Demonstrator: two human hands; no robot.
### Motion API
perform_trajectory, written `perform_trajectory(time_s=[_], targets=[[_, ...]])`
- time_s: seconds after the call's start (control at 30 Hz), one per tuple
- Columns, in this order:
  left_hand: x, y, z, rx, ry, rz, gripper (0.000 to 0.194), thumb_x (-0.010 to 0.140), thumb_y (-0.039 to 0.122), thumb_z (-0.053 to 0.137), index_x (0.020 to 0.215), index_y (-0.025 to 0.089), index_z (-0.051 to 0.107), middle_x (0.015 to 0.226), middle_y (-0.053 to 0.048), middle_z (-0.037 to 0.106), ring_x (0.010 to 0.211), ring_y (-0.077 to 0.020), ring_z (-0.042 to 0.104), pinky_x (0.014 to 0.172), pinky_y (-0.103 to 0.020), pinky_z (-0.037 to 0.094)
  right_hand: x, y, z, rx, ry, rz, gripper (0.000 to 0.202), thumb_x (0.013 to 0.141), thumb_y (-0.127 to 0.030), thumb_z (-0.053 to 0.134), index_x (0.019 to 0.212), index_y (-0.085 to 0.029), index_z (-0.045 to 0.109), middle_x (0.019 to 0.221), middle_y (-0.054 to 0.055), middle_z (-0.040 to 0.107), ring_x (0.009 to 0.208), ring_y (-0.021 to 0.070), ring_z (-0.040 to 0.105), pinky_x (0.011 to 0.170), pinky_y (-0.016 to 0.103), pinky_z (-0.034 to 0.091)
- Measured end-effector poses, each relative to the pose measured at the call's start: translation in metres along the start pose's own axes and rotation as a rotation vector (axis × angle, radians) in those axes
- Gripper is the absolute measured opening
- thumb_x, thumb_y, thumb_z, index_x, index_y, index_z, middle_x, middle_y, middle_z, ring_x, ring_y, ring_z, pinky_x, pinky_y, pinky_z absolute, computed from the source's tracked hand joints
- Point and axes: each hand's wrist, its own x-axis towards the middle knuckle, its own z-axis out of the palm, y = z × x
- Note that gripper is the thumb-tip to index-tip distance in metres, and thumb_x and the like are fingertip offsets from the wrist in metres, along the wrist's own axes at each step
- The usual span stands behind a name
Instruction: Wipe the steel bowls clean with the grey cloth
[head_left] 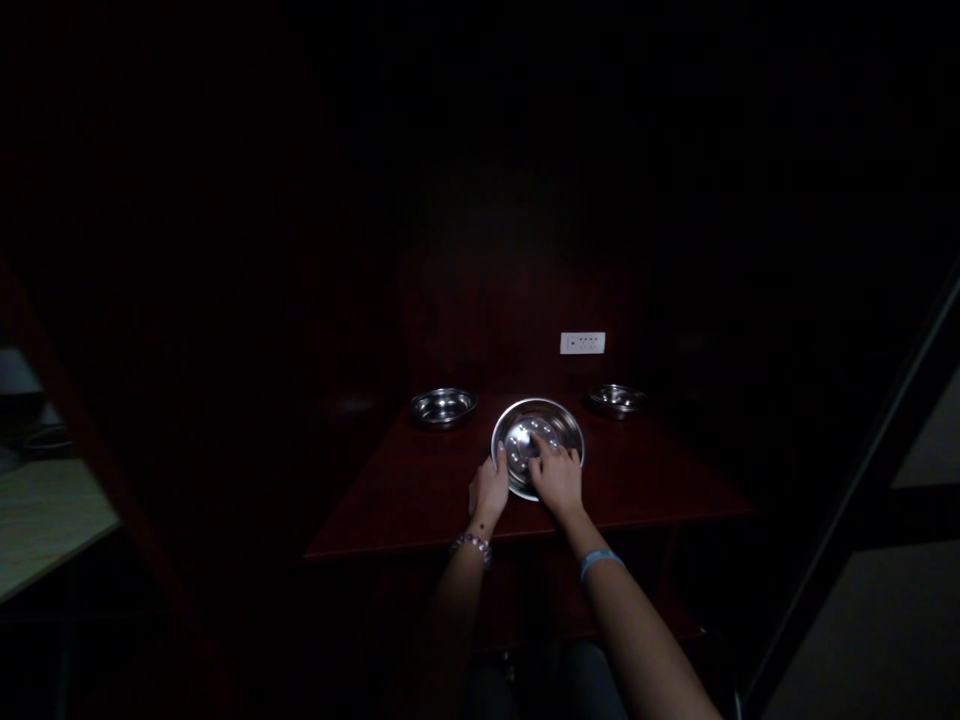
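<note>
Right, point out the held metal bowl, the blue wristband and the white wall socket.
Held metal bowl [520, 439]: head view, on its shiny inner base.
Blue wristband [598, 559]: head view, on the upper face of the band.
White wall socket [582, 344]: head view, on the middle of its faceplate.

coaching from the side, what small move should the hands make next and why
Perhaps slide the right hand gently across the inside of the metal bowl: the left hand holds its rim, and the right index finger points toward its middle.
</note>
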Motion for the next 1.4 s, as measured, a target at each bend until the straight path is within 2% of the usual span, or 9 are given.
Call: perform_trajectory(time_s=[0.3, 0.53, 0.83, 1.1, 1.4], targets=[[0.001, -0.0001, -0.0006, -0.003, 0.007, -0.025, 0.068, 0.099, 0.059, 0.019, 0.121, 0.018, 0.069, 0.114, -0.015, 0.074, 0.106, -0.0297, 0.069, 0.091, -0.036, 0.052, -0.0011, 0.0019, 0.0044, 0.03, 0.016, -0.046, 0.046, 0.095, -0.026, 0.042, 0.137, -0.025, 0.059, 0.114, 0.01, 0.074, 0.11, 0.0268, 0.061, 0.099, 0.043, 0.037], [0.0007, -0.0009, -0.0005, -0.004, 0.015, 0.005, 0.071, 0.1, 0.059, 0.016, 0.126, 0.016, 0.066, 0.118, -0.018, 0.072, 0.11, -0.0335, 0.067, 0.093, -0.042, 0.05, -0.0002, 0.0014, 0.0036, 0.034, 0.006, -0.04, 0.045, 0.095, -0.026, 0.043, 0.137, -0.025, 0.059, 0.115, 0.009, 0.073, 0.108, 0.0262, 0.062, 0.099, 0.043, 0.038], [0.0009, -0.0003, -0.0011, -0.007, 0.013, -0.01, 0.069, 0.1, 0.058, 0.019, 0.124, 0.016, 0.068, 0.117, -0.017, 0.073, 0.109, -0.0322, 0.068, 0.094, -0.04, 0.05, 0.0, -0.0007, 0.0001, 0.006, -0.008, -0.036, 0.047, 0.095, -0.026, 0.041, 0.139, -0.024, 0.057, 0.115, 0.011, 0.073, 0.109, 0.027, 0.063, 0.098, 0.042, 0.038], [0.0019, -0.0011, -0.0006, 0.031, -0.002, -0.014, 0.073, 0.099, 0.06, 0.013, 0.125, 0.017, 0.066, 0.119, -0.015, 0.072, 0.111, -0.0303, 0.067, 0.094, -0.037, 0.05, -0.0002, -0.0033, -0.0033, -0.022, -0.057, 0.001, 0.049, 0.096, -0.027, 0.04, 0.144, -0.021, 0.052, 0.12, 0.012, 0.071, 0.113, 0.0265, 0.061, 0.1, 0.04, 0.035], [0.002, -0.0013, 0.0001, 0.047, 0.01, -0.021, 0.074, 0.099, 0.061, 0.013, 0.125, 0.017, 0.067, 0.119, -0.015, 0.072, 0.109, -0.0311, 0.068, 0.092, -0.037, 0.051, 0.0001, -0.0022, -0.0029, -0.012, -0.06, -0.014, 0.047, 0.097, -0.027, 0.04, 0.141, -0.028, 0.055, 0.121, 0.008, 0.072, 0.115, 0.0253, 0.06, 0.103, 0.041, 0.033]])
